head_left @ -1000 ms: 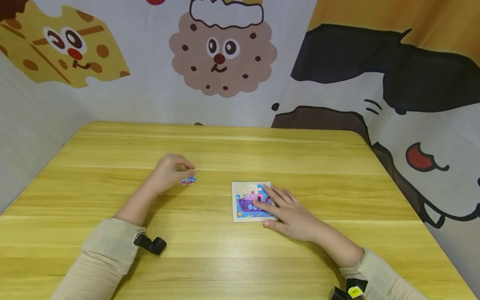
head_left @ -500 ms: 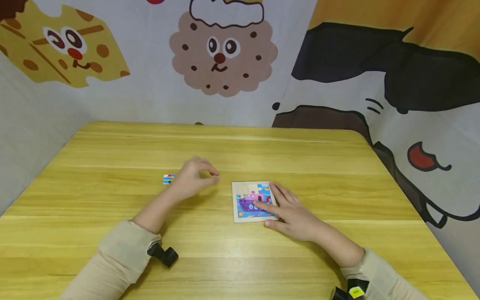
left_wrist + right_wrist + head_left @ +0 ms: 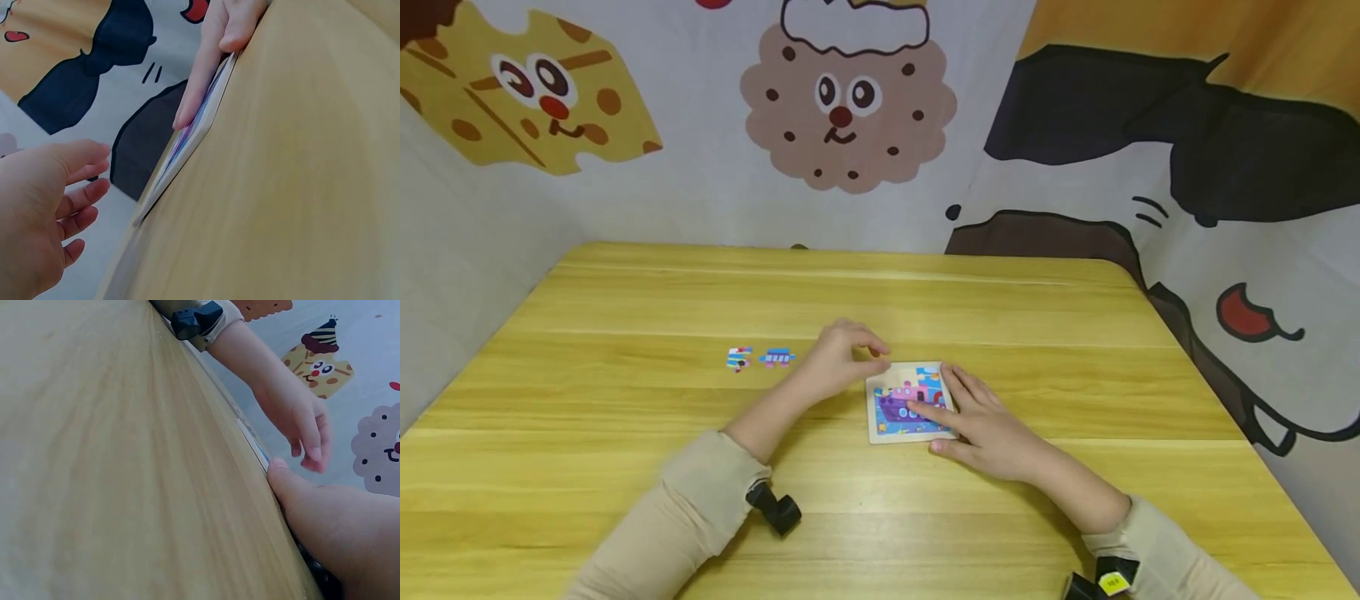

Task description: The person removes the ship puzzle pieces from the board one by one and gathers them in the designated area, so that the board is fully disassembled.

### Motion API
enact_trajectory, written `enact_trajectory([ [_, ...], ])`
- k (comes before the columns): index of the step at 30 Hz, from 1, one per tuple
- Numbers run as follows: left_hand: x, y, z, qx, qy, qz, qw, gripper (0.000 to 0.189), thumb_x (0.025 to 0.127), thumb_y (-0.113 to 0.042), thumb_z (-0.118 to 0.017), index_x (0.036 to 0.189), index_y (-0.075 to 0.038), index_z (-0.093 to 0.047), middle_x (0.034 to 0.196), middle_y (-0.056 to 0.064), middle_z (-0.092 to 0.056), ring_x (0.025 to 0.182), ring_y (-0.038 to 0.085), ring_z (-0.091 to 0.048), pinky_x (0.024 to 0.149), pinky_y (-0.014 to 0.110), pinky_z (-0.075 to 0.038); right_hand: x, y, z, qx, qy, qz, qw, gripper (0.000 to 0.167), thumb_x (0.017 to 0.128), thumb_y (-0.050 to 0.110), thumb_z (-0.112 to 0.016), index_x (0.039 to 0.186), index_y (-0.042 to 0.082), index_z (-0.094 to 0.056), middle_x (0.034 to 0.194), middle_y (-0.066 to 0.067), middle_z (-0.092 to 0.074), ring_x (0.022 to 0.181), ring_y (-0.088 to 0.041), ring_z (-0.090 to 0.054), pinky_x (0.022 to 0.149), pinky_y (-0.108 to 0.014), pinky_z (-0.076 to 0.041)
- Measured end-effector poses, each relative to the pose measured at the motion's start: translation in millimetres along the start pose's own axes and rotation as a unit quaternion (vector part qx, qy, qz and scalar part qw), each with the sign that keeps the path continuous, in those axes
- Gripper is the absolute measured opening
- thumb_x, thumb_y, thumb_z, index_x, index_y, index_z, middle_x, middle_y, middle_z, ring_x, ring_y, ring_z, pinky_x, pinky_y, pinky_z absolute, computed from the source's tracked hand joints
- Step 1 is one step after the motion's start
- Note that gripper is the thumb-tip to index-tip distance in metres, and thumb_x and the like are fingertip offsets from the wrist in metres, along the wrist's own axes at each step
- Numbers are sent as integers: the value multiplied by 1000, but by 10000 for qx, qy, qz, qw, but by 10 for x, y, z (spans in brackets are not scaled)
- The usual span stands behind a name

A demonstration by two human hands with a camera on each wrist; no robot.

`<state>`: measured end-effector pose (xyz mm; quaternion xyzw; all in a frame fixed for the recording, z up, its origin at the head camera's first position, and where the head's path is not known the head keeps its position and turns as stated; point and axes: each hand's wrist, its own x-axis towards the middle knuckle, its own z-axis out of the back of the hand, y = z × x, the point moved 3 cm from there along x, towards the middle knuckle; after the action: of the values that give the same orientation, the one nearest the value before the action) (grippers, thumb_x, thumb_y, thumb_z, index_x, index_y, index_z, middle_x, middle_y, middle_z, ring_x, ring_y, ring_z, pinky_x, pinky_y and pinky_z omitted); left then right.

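Note:
A small framed jigsaw puzzle [image 3: 912, 417] lies on the table, showing a purple and pink ship, with bare wood at its upper left. My right hand [image 3: 981, 429] rests at its right side, one finger stretched across the picture and the thumb by the lower edge. Over the upper left corner hovers my left hand [image 3: 842, 362], its fingers loosely bent, thumb and forefinger apart. In the left wrist view nothing shows between the fingers of that left hand [image 3: 53, 212]. Two jigsaw pieces lie left of it, one striped piece [image 3: 739, 358] and one blue-and-pink piece [image 3: 777, 357].
The wooden table [image 3: 865, 533] ends at a curtain [image 3: 700, 192] printed with cartoon food. A black wrist camera [image 3: 775, 510] hangs under the left sleeve, and another camera [image 3: 1097, 582] is on the right sleeve.
My left hand has moved right, from the loose jigsaw pieces to the puzzle's upper left corner, uncovering both pieces. One right finger has drawn back from the picture to the frame's edge.

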<state>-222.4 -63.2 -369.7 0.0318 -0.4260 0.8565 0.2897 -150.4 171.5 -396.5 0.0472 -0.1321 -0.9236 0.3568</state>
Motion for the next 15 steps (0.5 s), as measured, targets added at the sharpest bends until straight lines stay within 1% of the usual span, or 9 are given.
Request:
enact_trajectory([
  [4,81,-25,-120,1,140,56,9999,19,83,-19,-76,98,-8,-74,89,-4,-66,93,17,-52,80,35,-42,1,2,-1,18,6,7,10000,55,96,55,-43,148,43,-29,157,-20,1,142,-38,0,108,-61,-11],
  [7,128,-37,-193,-33,296,126,9995,22,83,-20,-77,101,-8,-74,92,-1,-68,93,17,-52,81,35,-43,-1,7,1,30,4,14,10000,55,97,55,-43,148,43,-29,157,-21,1,142,-39,0,108,-61,-11],
  [11,178,-30,-285,-95,492,162,9986,26,82,-22,-77,105,-9,-73,97,0,-68,95,16,-51,83,36,-43,-2,13,4,16,4,13,10000,55,97,55,-43,148,43,-29,157,-21,0,142,-39,0,108,-61,-12],
  [15,221,-24,-359,-64,602,94,9981,26,81,-22,-78,105,-11,-74,100,-1,-67,97,16,-50,87,40,-41,0,12,5,23,16,18,10000,55,97,55,-43,148,42,-29,157,-21,1,142,-39,0,108,-61,-11],
])
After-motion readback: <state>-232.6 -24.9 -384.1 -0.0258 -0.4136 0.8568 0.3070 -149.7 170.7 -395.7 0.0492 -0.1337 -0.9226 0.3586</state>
